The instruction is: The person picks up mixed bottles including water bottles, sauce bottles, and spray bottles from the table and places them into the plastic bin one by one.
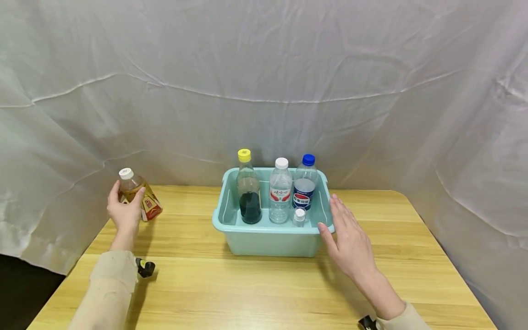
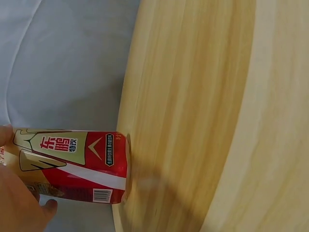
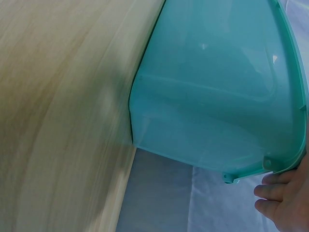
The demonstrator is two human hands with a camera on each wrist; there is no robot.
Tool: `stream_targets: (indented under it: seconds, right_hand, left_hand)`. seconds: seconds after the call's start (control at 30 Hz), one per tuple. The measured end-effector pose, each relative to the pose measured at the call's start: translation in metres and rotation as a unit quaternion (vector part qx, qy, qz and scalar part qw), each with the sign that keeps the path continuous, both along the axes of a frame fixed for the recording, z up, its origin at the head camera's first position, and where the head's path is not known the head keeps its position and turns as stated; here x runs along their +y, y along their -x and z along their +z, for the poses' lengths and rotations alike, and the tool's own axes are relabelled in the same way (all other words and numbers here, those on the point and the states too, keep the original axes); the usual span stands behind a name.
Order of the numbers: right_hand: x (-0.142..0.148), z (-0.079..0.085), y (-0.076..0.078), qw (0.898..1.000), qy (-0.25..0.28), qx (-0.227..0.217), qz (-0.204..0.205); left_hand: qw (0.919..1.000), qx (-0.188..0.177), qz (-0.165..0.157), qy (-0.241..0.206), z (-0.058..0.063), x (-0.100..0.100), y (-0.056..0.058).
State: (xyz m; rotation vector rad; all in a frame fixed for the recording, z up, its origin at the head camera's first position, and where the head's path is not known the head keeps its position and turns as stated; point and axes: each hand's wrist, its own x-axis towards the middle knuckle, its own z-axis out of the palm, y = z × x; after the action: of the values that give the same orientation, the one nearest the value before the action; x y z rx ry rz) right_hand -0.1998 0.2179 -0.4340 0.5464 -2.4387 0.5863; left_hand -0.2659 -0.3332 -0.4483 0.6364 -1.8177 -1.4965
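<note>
At the left end of the table, my left hand (image 1: 125, 214) grips a drink bottle (image 1: 151, 204) with a white cap and a red and gold label. Its base is at or just above the wood; I cannot tell which. My right hand (image 1: 350, 240), fingers straight, rests at the right end of a light teal plastic bin (image 1: 270, 244), the thumb by the rim. Inside the bin stand a yellow-capped bottle with dark liquid (image 1: 250, 206), a white-capped water bottle (image 1: 280, 195), a blue-capped cola bottle (image 1: 304, 185) and a small clear bottle (image 1: 299, 216) with a white cap.
The bin stands on a wooden table (image 1: 185, 284), near its back edge. Grey cloth (image 1: 264, 91) hangs behind and along the sides. A black strap piece (image 1: 145, 267) sits at the left wrist, and a similar one (image 1: 367, 322) at the right.
</note>
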Motion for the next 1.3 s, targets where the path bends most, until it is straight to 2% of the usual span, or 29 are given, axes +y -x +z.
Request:
stream_targets:
  seconds: [0.47, 0.7, 0.97, 1.17, 1.3]
  right_hand:
    - [0.0, 0.001, -0.002, 1.0, -0.002, -0.008, -0.001]
    - [-0.001, 0.002, -0.002, 1.0, -0.003, -0.008, 0.002]
    - [0.0, 0.001, -0.002, 1.0, -0.003, -0.008, 0.0]
    - [-0.001, 0.002, -0.002, 1.0, -0.003, -0.009, 0.0]
    - [-0.001, 0.002, -0.002, 1.0, -0.003, -0.009, 0.0]
  left_hand:
    - [0.9998, -0.008, -0.008, 0.018, 0.004, 0.002, -0.005]
    - [0.9991, 0.002, -0.017, 0.038, 0.01, 0.012, -0.012]
    - [0.9972, 0.043, -0.028, 0.055, 0.025, 0.034, -0.021]
    - [0.991, 0.093, -0.029, 0.092, 0.032, 0.047, -0.027]
    - [0.9877, 0.12, -0.036, 0.094, 0.04, 0.057, -0.031]
